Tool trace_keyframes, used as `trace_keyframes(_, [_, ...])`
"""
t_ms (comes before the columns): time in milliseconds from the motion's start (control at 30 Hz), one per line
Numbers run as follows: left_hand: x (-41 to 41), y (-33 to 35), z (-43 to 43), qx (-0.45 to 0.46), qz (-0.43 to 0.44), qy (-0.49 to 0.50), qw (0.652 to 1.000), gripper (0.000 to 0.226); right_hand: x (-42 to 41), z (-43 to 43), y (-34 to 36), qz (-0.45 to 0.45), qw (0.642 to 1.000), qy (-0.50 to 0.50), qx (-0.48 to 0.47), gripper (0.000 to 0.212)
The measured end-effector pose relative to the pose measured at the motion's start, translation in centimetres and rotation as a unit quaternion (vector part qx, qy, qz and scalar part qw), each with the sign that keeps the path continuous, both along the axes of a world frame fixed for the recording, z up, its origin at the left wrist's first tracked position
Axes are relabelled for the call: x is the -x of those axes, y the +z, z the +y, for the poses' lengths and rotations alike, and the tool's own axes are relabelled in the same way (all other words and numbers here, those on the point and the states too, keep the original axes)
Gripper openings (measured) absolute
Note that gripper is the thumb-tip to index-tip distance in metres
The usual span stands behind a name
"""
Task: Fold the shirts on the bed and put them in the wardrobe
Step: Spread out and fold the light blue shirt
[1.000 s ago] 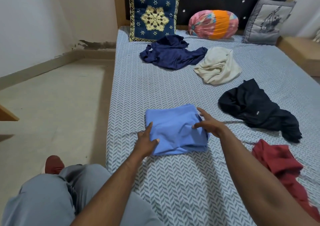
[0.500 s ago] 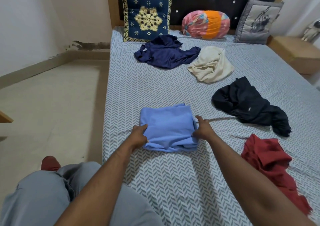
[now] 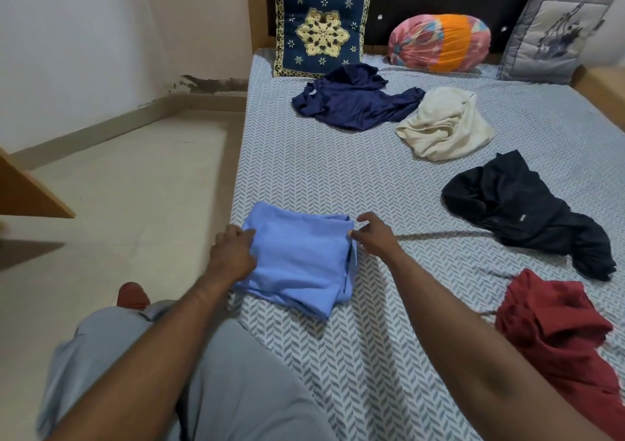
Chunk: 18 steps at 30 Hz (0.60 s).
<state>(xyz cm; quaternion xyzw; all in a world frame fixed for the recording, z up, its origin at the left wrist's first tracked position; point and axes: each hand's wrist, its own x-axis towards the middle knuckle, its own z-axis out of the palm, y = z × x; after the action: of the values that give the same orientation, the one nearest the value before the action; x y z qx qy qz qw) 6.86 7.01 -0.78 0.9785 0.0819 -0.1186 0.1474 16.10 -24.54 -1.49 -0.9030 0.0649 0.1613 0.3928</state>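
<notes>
The folded light-blue cotton shirt (image 3: 301, 264) lies on the herringbone-patterned bed (image 3: 338, 177) near its left edge, held between the left hand (image 3: 233, 254) at its left side and the right hand (image 3: 375, 237) at its far right corner. Behind the grip lies the crumpled navy shirt (image 3: 355, 102), with the crumpled cream shirt (image 3: 443, 126) just right of it. Right of the grip is the crumpled black shirt (image 3: 524, 214); nearer than that, the crumpled red shirt (image 3: 558, 346). The square embroidered navy cushion (image 3: 319, 31) stands farthest back.
</notes>
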Motion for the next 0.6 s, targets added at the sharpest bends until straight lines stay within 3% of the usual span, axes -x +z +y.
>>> trace_keyframes(100, [1.7, -0.6, -5.2, 0.009, -0.139, -0.084, 0.987, 0.048, -1.0, 1.0, 0.1, -0.013, 1.000, -0.001, 0.009, 0.031])
trace_keyframes(167, [2.2, -0.7, -8.5, 0.014, -0.175, -0.111, 0.978, 0.047, -1.7, 1.4, 0.4, -0.014, 1.000, -0.002, -0.004, 0.027])
trace_keyframes(300, [2.7, -0.5, -13.9, 0.075, -0.077, -0.106, 0.989, 0.074, -2.1, 1.7, 0.8, 0.006, 0.999, -0.014, -0.050, 0.027])
trace_keyframes(400, [2.6, -0.4, -16.0, 0.052, -0.033, -0.076, 0.995, 0.085, -2.1, 1.5, 1.1, 0.044, 0.990, -0.043, -0.128, 0.024])
trace_keyframes(500, [2.0, -0.4, -16.7, 0.044, -0.073, -0.036, 0.996, 0.048, -2.0, 1.4, 1.4, 0.081, 0.977, -0.051, -0.189, 0.018])
trace_keyframes(600, [1.1, -0.4, -15.5, 0.180, -0.096, 0.061, 0.977, 0.017, -2.2, 0.8, 0.2, 0.026, 0.980, -0.105, -0.168, 0.021])
